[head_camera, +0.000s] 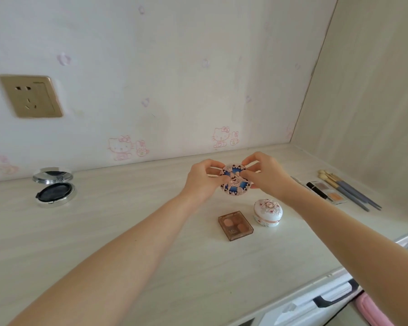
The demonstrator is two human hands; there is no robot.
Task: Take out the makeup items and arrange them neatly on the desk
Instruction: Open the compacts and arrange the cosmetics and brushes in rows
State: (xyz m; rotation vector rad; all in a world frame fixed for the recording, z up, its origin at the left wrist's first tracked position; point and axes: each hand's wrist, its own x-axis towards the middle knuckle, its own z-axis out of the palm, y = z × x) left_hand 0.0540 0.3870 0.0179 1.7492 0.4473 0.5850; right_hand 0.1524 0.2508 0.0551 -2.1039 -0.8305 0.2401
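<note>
Left hand (201,182) and right hand (265,176) pinch a blue patterned compact (234,184) above the worktop (127,231); next, probably setting it beside the white case (268,212).

A gold-coloured wall socket (31,96) sits on pale wallpaper (174,67) printed with pink cartoon cats. At lower right, a white drawer front (292,312) carries a black handle (339,300), beside a pink item (372,311).

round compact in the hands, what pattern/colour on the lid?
Blue fan-shaped petals on a pink-white ground with rose-gold filigree, on the round compact held by both hands. Head view, the only one.
</note>
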